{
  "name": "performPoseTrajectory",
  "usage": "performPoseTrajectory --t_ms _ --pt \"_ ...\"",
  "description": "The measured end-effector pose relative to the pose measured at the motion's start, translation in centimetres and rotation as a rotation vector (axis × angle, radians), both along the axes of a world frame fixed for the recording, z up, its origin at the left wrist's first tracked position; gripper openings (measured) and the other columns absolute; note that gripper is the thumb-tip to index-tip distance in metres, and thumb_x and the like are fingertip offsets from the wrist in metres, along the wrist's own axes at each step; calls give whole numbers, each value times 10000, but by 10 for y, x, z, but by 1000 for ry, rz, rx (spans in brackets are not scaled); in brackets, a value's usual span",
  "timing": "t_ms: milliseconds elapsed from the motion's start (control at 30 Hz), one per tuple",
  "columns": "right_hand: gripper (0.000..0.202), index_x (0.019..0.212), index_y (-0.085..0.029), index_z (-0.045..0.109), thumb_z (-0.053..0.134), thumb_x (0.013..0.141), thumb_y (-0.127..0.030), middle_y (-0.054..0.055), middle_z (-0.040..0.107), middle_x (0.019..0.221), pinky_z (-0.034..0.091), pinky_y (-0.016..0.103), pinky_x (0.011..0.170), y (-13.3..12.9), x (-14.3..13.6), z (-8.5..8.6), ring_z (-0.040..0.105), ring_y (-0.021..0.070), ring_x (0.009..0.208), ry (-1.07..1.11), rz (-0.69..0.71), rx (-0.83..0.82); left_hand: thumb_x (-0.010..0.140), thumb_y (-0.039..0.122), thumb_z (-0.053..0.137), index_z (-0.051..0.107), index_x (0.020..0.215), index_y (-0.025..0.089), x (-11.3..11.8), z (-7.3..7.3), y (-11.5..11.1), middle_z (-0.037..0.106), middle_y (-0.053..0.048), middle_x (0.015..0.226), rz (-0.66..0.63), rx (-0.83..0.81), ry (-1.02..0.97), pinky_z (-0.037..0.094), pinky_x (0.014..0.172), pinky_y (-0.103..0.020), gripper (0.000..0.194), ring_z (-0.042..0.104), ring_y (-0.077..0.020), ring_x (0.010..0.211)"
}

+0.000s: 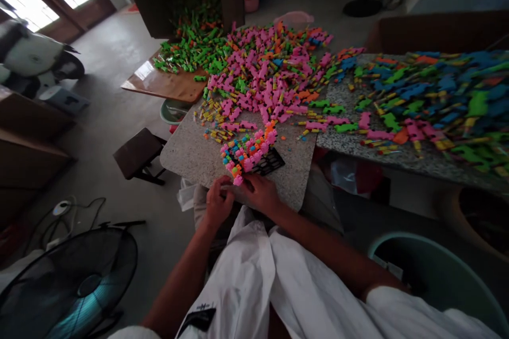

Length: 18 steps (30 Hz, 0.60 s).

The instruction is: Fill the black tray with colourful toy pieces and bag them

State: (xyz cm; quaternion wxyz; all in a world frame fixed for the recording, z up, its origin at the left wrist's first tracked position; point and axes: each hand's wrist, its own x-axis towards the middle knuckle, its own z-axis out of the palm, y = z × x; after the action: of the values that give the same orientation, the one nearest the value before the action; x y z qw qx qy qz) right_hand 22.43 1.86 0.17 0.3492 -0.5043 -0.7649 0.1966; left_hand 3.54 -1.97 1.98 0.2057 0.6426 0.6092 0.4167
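The left hand's [218, 198] fingers are bent inward, facing the right hand [260, 192], whose fingers curl near the closest end of a cluster of toys [251, 160]. Whether either hand pinches anything, I cannot tell. The cluster, mostly pink with orange, blue and green, lies just beyond the fingertips, on the table [186, 151]; a black grid [274, 161] shows beside it, ahead of the right fingers. Farther ahead spreads a pink heap [258, 71], with a green heap [199, 50] past it to the left. Well left of the fingers stands a stool [137, 151]; well right, a bin [437, 249].
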Motion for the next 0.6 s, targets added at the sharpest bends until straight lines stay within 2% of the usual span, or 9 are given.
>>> performPoseTrajectory --t_ms 67,167,333,600 --pt "275 1233 -182 750 706 1038 -371 105 820 1041 563 304 807 -1 -2 1 774 248 931 -10 -28 -37 929 219 619 626 1357 219 -2 -3 6 742 -114 1276 50 -9 -27 641 751 -280 427 761 -195 1041" --pt "327 1332 -178 720 680 1049 -337 118 821 1137 580 317 852 0 -5 1 781 258 1007 -5 7 -42 927 275 664 592 1455 196 -3 -6 16 780 -111 1199 30 -81 -3 636 760 -296 538 763 -183 908" --pt "347 1389 -194 710 639 1056 -264 116 810 1234 603 330 915 3 -6 0 782 253 1073 42 56 -50 918 325 690 721 1324 192 -7 -7 26 824 -69 1003 -79 -196 152 602 809 -328 428 741 -202 823" --pt "357 1395 -202 728 624 1057 -247 127 805 1237 620 354 942 5 -4 -3 780 264 1074 68 58 -51 959 345 658 738 1219 207 -11 3 33 796 -36 912 -163 -229 182 547 735 -279 306 703 -176 760"
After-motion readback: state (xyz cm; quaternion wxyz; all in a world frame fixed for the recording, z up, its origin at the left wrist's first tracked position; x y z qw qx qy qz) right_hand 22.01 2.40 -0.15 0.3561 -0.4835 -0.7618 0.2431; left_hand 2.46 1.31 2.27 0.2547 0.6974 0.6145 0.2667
